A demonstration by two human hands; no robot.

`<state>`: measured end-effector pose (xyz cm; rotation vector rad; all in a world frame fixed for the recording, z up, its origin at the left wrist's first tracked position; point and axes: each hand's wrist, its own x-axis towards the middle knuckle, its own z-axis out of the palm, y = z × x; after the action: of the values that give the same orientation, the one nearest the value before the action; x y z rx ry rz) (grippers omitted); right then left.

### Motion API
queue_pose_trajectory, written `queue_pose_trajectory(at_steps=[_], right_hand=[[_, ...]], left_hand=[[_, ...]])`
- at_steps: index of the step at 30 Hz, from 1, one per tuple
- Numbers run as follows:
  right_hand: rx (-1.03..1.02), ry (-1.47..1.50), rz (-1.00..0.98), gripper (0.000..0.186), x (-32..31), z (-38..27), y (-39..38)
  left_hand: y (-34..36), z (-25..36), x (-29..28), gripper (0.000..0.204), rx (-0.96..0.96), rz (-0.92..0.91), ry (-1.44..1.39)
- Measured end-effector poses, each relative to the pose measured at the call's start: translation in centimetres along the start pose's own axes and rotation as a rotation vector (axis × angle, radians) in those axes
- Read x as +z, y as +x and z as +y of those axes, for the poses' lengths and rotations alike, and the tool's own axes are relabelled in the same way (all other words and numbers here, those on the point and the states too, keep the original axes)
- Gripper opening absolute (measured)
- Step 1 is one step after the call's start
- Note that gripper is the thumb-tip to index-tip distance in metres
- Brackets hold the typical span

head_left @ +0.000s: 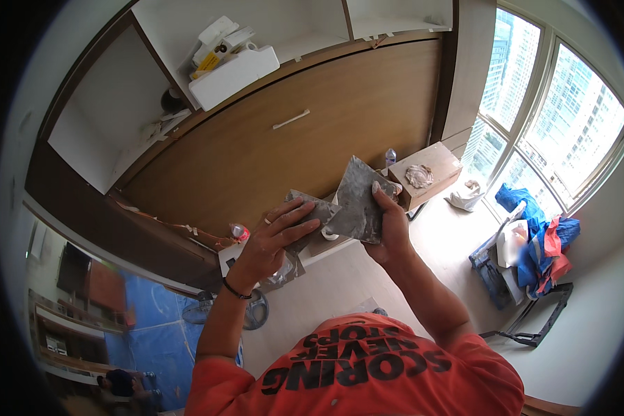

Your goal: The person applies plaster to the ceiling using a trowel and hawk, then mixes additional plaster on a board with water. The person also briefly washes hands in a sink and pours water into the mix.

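A person in an orange shirt (367, 367) looks down at both raised hands in front of a large brown wooden panel (291, 145). The right hand (388, 225) pinches a grey, dusty sheet (359, 201), thumb over its right edge and fingers behind it, holding it upright. The left hand (274, 239) has its fingers spread flat against a second grey sheet (310, 218), which overlaps the lower left edge of the first one. A dark band (236, 291) circles the left wrist. Both sheets are held in the air above a pale floor (326, 284).

Behind the hands, a wooden box (430, 166) stands on the floor with a crumpled rag (419, 175) on its top. To the right, blue and red cloth (537, 239) lies piled near tall windows (555, 118). White containers (232, 66) sit on an upper shelf.
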<state>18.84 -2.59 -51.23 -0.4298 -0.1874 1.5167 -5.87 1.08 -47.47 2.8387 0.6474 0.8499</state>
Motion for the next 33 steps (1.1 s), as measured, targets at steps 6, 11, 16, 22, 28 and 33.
queue_pose_trajectory(at_steps=[6, 11, 16, 22, 28, 33], right_hand=[[-0.167, -0.023, -0.025, 0.040, -0.3, -0.8, 0.8], [-0.264, -0.176, 0.050, 0.049, -4.4, -1.4, 0.0], [-0.171, -0.324, 0.193, 0.045, -13.3, -1.0, -0.3], [0.082, -0.388, 0.330, 0.045, -20.3, -0.1, -1.4], [0.312, -0.308, 0.393, 0.036, -21.8, 4.3, 0.6], [0.440, -0.293, 0.443, 0.030, -20.2, 9.0, 3.6]], left_hand=[[-7.3, -3.2, 4.8, 0.040, -0.512, 0.235, -0.186], [-20.7, -7.7, 16.1, 0.039, -1.251, 0.800, -0.649], [-39.4, -4.2, 26.0, 0.040, -1.987, 0.730, -0.489], [-61.9, 11.8, 30.1, 0.031, -2.179, -0.227, -0.141], [-62.3, 17.2, 33.2, 0.030, -2.284, 0.053, -0.251], [-57.2, 5.4, 35.2, 0.043, -2.493, 0.846, -0.690]])
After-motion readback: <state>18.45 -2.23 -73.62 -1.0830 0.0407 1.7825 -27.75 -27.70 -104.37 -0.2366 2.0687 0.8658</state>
